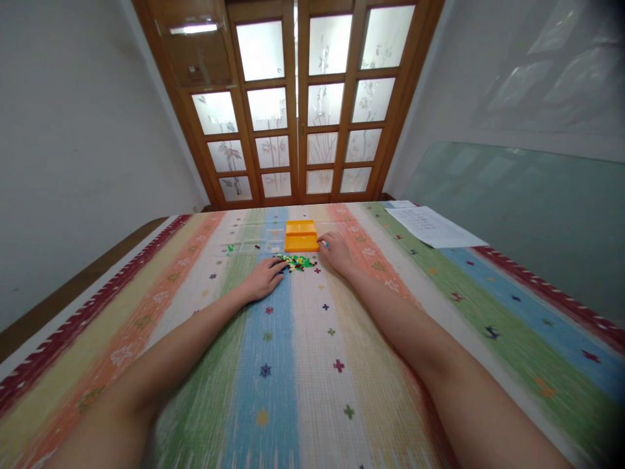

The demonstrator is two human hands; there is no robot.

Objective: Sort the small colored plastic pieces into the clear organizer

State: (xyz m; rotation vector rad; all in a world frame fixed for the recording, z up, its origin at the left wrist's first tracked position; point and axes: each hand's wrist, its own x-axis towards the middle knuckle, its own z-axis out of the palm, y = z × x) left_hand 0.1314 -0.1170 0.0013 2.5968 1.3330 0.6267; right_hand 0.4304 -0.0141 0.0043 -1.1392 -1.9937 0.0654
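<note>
A small pile of tiny green, yellow, white and dark pieces (301, 262) lies on the striped tablecloth. My left hand (266, 278) rests flat at the pile's left edge, fingers stretched out and fingertips touching the pieces. Just behind the pile stands an open orange plastic box (301, 245), its lid raised at the back. Beside the box's right side is my right hand (336, 251), thumb and fingers drawn together. A bit of blue shows at those fingertips, too small to name.
Left of the box lies a clear plastic tray (244, 248) with a few small pieces in it. Sheets of paper (434, 227) lie at the table's far right. A glass-paned wooden door (297, 137) stands beyond the table, with walls on both sides.
</note>
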